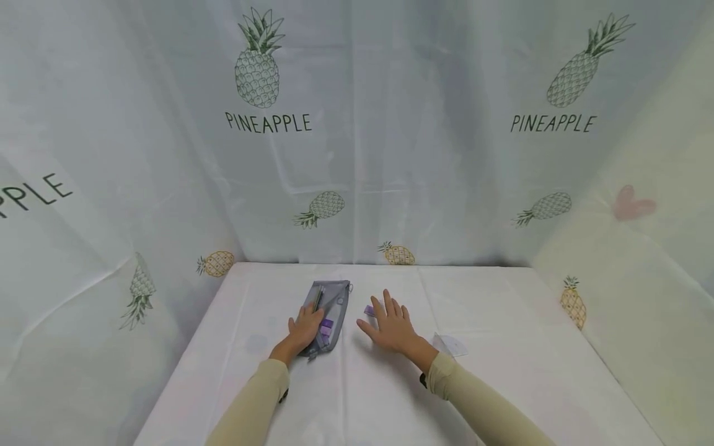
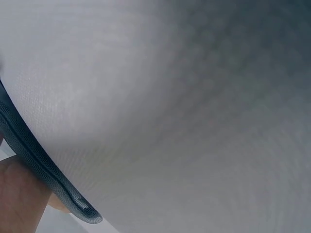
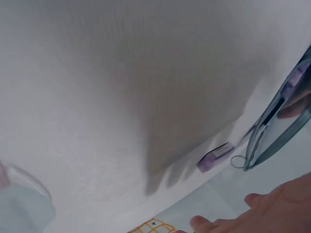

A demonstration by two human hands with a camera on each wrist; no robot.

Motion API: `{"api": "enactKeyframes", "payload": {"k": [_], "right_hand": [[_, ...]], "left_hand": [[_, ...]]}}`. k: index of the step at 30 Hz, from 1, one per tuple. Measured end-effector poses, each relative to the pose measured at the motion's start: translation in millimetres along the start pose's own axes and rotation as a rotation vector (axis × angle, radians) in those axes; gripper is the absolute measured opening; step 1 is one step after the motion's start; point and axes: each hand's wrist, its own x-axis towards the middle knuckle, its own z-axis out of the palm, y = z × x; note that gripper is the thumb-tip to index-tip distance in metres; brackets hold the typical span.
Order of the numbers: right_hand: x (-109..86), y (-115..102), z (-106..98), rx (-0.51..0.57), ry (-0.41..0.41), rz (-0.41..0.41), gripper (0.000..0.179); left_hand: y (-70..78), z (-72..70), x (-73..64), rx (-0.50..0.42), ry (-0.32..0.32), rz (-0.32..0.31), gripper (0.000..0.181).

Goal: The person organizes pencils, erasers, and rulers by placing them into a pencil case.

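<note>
A grey mesh pencil case [image 1: 338,296] lies on the white table, left of the middle. My left hand [image 1: 305,326] grips its near left side; in the left wrist view the case's zipped edge [image 2: 46,167] passes between the thumb and a finger. Pencils [image 1: 318,298] and purple block-like pieces [image 1: 326,328] show in the case. My right hand [image 1: 395,328] hovers over the table with its fingers spread and holds nothing. Just beyond its fingers lies a small purple eraser-like block [image 3: 215,156], with a pale label on it, near the case's ring.
A clear, flat plastic piece, perhaps a protractor [image 1: 449,345], lies to the right of my right wrist. White curtains [image 1: 390,155] printed with pineapples hang behind and at both sides of the table [image 1: 491,310].
</note>
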Motion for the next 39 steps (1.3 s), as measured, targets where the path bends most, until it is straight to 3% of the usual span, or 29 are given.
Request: {"api": "enactKeyframes", "payload": {"k": [6,10,14,28,39], "right_hand": [[22.0,5,5,0.025,0.097,0.019,0.071],[32.2,6,5,0.075,0.078,0.084,0.055],[39.5,6,6,0.105,0.022,0.124,0.052],[51.0,11,11,0.129,0.031,0.052,0.038],[51.3,12,15,0.153,0.036,0.084,0.027]], "left_hand": [[3.5,-4.6,-2.1,-0.021,-0.011,-0.006,0.065],[4.1,-5.1,-3.0,-0.025,-0.007,-0.016,0.065],[4.4,-5.2,-2.7,-0.017,-0.006,-0.021,0.066],[2.9,-5.8,-0.5,-0.025,-0.016,-0.025,0.067],[3.3,-7.3,-2.2,-0.019,-0.032,-0.027,0.067]]}}
